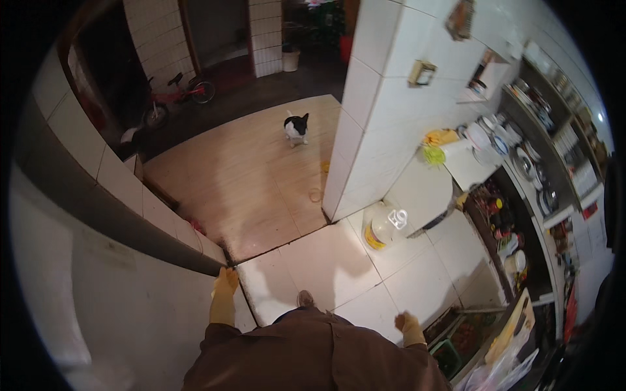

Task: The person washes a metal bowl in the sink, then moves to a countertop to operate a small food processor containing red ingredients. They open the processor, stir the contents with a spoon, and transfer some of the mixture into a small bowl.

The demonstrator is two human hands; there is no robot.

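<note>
My left hand (225,280), at the end of a yellowish sleeve or glove cuff, is at the dark edge of a pale grey door or panel (142,293). How its fingers lie on that edge is too small to make out. Low on the right, my right hand (409,326) hangs over the white floor tiles (357,298), and no object can be made out in it. Its fingers look bent. Ahead of it a large clear plastic jug (384,229) with a yellow label and a white handle stands on the tiles. One shoe (305,298) shows below my brown garment.
A black and white cat or small dog (296,129) is on the beige floor (244,185) past the threshold. A tiled wall corner (359,117) juts out beside it. Crowded kitchen shelves (552,127) line the right; a red child's bicycle (178,95) stands far left.
</note>
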